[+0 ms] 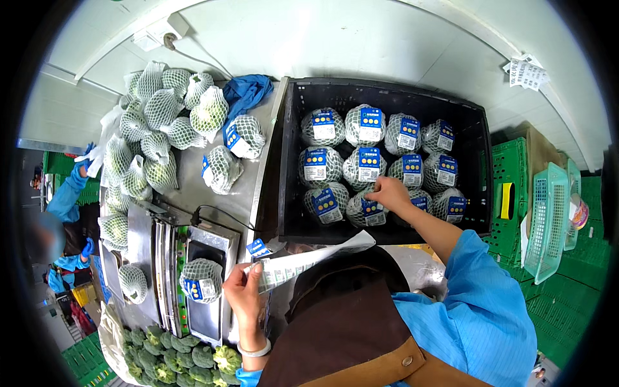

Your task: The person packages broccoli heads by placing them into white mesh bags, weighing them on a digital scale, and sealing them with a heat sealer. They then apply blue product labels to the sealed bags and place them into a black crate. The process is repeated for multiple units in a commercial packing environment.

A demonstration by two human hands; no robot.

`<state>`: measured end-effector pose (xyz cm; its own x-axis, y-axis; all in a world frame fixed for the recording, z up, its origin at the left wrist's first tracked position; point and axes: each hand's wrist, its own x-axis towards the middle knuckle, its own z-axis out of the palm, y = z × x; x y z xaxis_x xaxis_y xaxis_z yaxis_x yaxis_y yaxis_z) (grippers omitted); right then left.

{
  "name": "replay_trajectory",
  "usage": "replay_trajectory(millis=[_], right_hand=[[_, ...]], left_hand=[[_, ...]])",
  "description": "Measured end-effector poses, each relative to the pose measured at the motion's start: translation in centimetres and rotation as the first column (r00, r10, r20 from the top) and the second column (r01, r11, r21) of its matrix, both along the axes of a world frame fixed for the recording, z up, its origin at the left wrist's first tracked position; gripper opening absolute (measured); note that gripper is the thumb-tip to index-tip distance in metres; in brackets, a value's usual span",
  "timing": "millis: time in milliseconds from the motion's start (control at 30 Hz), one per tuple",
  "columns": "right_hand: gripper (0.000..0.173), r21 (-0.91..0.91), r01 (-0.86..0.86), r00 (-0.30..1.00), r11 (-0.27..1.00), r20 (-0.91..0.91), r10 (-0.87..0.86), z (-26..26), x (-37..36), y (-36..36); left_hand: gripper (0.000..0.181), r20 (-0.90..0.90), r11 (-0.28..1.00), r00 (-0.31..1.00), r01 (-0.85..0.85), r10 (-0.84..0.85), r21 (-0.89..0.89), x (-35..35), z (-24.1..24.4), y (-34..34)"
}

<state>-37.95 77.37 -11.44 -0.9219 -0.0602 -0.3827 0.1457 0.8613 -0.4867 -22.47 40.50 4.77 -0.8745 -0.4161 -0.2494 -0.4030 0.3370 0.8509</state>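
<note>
My left hand (243, 289) grips a strip of printed labels (290, 271) that trails to the right across my front. My right hand (390, 194) reaches into a black plastic crate (285, 193), its fingertips at the upper edge of a blue-and-white label on a net-wrapped vegetable (360, 209) in the nearest row. Whether those fingers pinch something is hidden. Several more labelled vegetables in foam netting fill the crate in rows. Left of my left hand, a wrapped vegetable with a label (200, 280) rests on the metal plate of a wrapping machine (167, 275).
Netted vegetables (162, 109) are heaped on the steel table (193, 167), near a blue cloth (249, 92). Bare broccoli heads (179, 358) lie at lower left. Green crates (505, 193) and a turquoise basket (546, 222) stand right. A person in blue sleeves (67, 193) works at far left.
</note>
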Motion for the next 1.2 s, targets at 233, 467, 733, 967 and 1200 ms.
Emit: replay_trajectory(millis=[233, 467, 733, 967, 1200], right_hand=[[0.016, -0.673, 0.424, 0.901, 0.606, 0.244, -0.36, 0.7, -6.6, 0.5], [0.04, -0.029, 0.194, 0.965, 0.981, -0.175, -0.196, -2.0, -11.4, 0.3], [0.018, -0.9, 0.187, 0.842, 0.393, -0.059, -0.535, -1.5, -18.2, 1.9], [0.016, -0.471, -0.002, 0.705, 0.882, -0.626, -0.333, -8.1, -20.9, 2.8], [0.024, -0.329, -0.186, 0.798, 0.926, -0.6, -0.053, 0.2, -16.3, -1.2]], left_hand=[[0.021, -0.017, 0.995, 0.999, -0.041, 0.043, 0.092, 0.1, 0.9, 0.7], [0.019, 0.012, 0.999, 1.0, 0.009, -0.009, 0.051, 0.2, 1.5, 1.4], [0.012, 0.004, 0.982, 1.0, 0.028, -0.029, 0.187, -0.6, 2.7, 2.3], [0.017, -0.08, 0.973, 0.977, 0.208, -0.2, 0.1, -1.2, 2.1, 2.0], [0.019, -0.125, 0.981, 0.982, 0.156, -0.142, 0.112, -1.7, 3.4, 1.9]])
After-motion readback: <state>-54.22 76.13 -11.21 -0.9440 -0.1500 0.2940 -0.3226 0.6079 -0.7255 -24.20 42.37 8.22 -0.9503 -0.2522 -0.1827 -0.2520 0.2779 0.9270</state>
